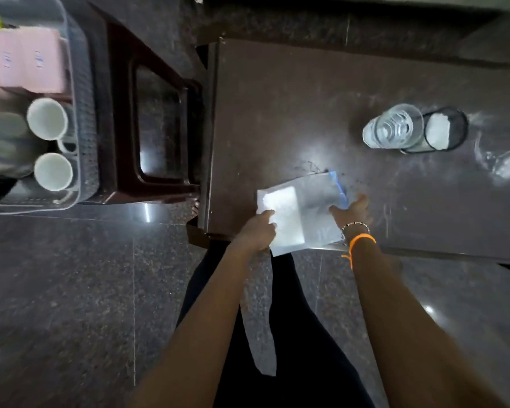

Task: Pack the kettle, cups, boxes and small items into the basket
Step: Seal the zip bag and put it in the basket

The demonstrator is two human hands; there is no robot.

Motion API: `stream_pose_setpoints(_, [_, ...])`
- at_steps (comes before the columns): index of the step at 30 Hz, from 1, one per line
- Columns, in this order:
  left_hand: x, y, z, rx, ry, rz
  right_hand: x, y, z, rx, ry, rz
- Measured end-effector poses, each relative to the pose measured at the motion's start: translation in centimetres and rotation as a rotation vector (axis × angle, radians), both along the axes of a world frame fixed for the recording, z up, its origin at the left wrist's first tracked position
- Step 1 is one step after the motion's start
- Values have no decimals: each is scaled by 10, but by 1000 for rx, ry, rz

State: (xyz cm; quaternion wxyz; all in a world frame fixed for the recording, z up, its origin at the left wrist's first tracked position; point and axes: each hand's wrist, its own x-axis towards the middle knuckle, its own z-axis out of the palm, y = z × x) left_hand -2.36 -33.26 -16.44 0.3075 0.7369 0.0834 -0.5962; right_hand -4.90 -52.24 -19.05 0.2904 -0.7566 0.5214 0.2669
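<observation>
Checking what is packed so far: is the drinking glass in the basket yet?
No: the drinking glass stands on the table, apart from the basket.

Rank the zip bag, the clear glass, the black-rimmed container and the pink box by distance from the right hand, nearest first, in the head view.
1. zip bag: held under the right hand, at the table's near edge.
2. clear glass: farther back on the table, to the right.
3. black-rimmed container: touching the glass, just beyond.
4. pink box: far left, in the basket.

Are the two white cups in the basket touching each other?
Apart. The head view shows a dark gap between the upper cup and the lower cup.
</observation>
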Motion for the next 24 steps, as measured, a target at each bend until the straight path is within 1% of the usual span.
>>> stream_pose_setpoints(2, [0,-4,-11,46,19,-39,-7,-5,-11,55,59,2])
stream_pose_setpoints(3, [2,-6,-14,80,-10,-64,-7,-8,-15,72,32,54])
stream_pose_setpoints(4, [6,-8,-15,119,-75,-77,-5,-10,-18,96,-36,111])
stream_pose_setpoints(6, [16,-15,-13,161,-285,-49,1,-15,-14,207,-223,160])
stream_pose_setpoints(7, [22,-18,-12,145,-383,-37,6,-17,-9,269,-295,181])
stream_pose_setpoints(8, [28,-22,-9,115,-443,-35,11,-20,-2,333,-347,208])
stream_pose_setpoints(10, [40,-29,-6,71,-466,-69,19,-26,10,468,-416,258])
stream_pose_setpoints(11, [46,-32,-4,58,-475,-85,23,-28,16,502,-434,282])
stream_pose_setpoints(12, [51,-34,-1,46,-489,-68,26,-29,21,493,-452,304])
stream_pose_setpoints(13, [54,-35,2,27,-499,-12,29,-31,26,438,-488,336])
stream_pose_setpoints(15, [55,-37,10,-18,-503,107,35,-30,36,263,-601,463])
stream_pose_setpoints(17, [52,-40,16,-30,-543,115,39,-22,44,73,-662,598])
stream_pose_setpoints(20, [42,-42,27,-42,-595,70,46,-8,51,-281,-723,794])
stream_pose_setpoints(21, [38,-42,30,-49,-607,78,48,-4,51,-337,-716,852])
stream_pose_setpoints(22, [33,-42,32,-52,-618,105,50,-1,51,-348,-681,911])
stream_pose_setpoints(24, [26,-41,35,-53,-634,158,53,5,52,-321,-580,1014])
